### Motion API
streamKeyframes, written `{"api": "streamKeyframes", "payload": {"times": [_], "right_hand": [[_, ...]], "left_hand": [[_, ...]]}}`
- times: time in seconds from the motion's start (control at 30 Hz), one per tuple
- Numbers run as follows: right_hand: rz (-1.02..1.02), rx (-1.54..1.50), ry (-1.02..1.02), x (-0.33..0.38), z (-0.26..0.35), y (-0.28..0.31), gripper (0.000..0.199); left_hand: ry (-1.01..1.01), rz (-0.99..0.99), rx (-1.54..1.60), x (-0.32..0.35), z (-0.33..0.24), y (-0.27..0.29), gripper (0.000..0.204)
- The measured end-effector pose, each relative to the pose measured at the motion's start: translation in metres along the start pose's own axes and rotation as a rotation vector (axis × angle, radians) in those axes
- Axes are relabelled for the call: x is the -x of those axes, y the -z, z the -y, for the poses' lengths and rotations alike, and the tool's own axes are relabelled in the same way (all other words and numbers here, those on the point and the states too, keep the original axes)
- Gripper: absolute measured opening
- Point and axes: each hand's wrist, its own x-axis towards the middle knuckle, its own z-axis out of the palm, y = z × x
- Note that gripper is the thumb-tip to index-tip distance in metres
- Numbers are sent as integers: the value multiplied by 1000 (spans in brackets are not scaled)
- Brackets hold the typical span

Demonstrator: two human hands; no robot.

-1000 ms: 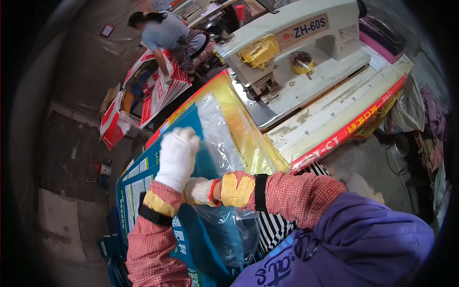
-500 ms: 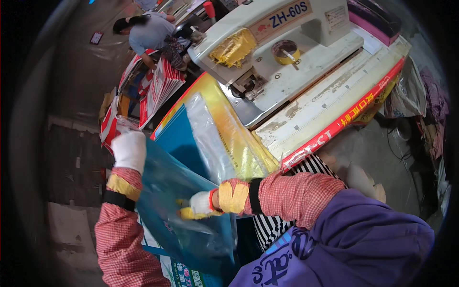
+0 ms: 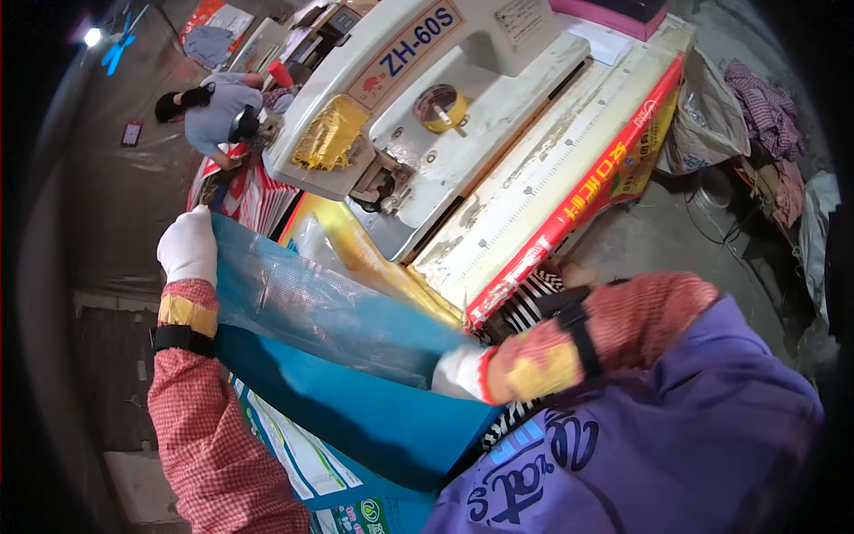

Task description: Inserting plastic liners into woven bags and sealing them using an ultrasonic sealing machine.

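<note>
A blue sack [image 3: 320,378] with printed panels lies before me, with a clear plastic film [image 3: 302,298] stretched across its upper part. My left hand [image 3: 189,247], in a white glove, is closed on the upper left corner of the film and sack. At the film's right end is my right hand [image 3: 463,372], also gloved. It is smeared by motion and its fingers are partly covered, so its grip does not show. Just beyond the sack stands a white sewing machine [image 3: 480,36] with yellow tape on its head.
A tape roll [image 3: 459,110] sits on the machine bed. Along the bench's near edge runs a red printed strip [image 3: 578,200]. At the far left another person [image 3: 209,111] bends over red-and-white sacks [image 3: 253,200]. A whitish bag [image 3: 703,116] and cloths [image 3: 765,107] lie at right.
My right hand has moved right, from within the plastic to its right end, and the film has spread wide. The whole view has shifted, with the machine now farther left.
</note>
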Motion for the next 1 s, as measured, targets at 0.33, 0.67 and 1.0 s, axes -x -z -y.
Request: {"api": "streamKeyframes", "payload": {"times": [0.33,0.67,1.0], "right_hand": [[-673,-1701,471,-16,-128,-38,43],[-964,-2428,881,4,-80,-7,33],[-615,-1519,868,-28,-116,31,27]], "left_hand": [[-90,-5,15,-2,-15,17,16],[-115,-39,0,2,-12,18,15],[-161,220,346,-38,38,-4,25]]}}
